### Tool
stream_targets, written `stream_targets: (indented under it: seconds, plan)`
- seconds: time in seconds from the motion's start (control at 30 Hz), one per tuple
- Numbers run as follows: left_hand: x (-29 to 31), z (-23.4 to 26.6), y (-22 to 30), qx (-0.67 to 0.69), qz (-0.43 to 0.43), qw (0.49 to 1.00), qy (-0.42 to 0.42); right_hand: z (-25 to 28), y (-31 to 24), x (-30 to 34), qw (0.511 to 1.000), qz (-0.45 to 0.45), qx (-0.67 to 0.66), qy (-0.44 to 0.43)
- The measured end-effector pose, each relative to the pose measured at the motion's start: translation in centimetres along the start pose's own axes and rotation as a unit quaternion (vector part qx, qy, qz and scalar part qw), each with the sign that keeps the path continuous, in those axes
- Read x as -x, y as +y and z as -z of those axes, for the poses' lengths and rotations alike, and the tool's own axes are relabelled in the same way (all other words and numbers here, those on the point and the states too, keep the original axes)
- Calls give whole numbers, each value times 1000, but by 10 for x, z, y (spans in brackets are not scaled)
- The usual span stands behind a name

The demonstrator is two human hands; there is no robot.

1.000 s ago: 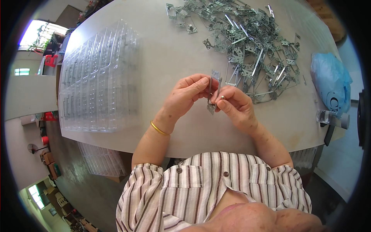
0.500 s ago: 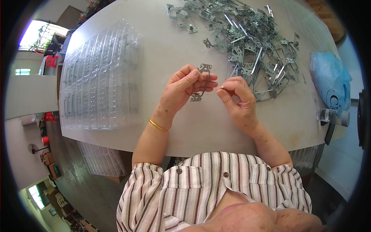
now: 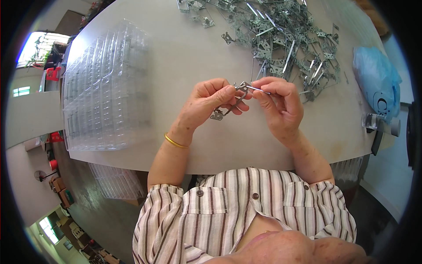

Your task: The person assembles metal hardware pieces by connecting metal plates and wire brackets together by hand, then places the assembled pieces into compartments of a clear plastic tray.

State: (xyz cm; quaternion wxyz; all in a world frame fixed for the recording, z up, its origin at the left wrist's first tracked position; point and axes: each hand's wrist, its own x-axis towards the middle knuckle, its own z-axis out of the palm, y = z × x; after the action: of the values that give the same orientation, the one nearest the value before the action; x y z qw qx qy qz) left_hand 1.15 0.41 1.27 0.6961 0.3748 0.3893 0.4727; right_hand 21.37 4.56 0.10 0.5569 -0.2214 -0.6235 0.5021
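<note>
My left hand (image 3: 206, 99) is closed on a small metal bracket (image 3: 217, 115), a frame of thin rods with flat stamped plates at its ends. The bracket hangs tilted, one plate near the thumb tip and the other below the fingers. Between the thumb and fingers of my right hand (image 3: 283, 105) is a thin metal rod (image 3: 258, 89). Its far end meets the bracket's upper plate; whether it passes through a hole there is too small to tell. Both hands are held close together above the near half of the table (image 3: 228, 147).
A heap of similar metal brackets (image 3: 272, 42) and rods spreads over the far right. Stacked clear plastic trays (image 3: 105, 92) stand at the left. A blue plastic bag (image 3: 376, 81) and a clear bottle (image 3: 387, 124) lie by the right edge. More trays (image 3: 116, 180) sit below the table.
My right hand has brought the rod up to the bracket. The bracket has turned in my left hand, its upper plate now tipped toward the right hand.
</note>
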Motion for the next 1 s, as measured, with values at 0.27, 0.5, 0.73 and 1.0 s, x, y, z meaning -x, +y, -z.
stream_targets:
  seconds: [0.27, 0.5, 0.73, 1.0]
  plan:
    - [3, -3, 2, -14, 18, 1000, 8, 2, -1, -2, 989, 77, 120, -35]
    - [0, 4, -4, -25, -43, 999, -11, 4, -3, -8, 965, 144, 212, -46]
    - [-1, 3, -10, -177, -123, 974, 66, -1, -5, 0, 983, -59, 169, -48]
    - [-2, -3, -6, -379, -236, 890, 95, -4, -21, -6, 961, -219, 135, -100]
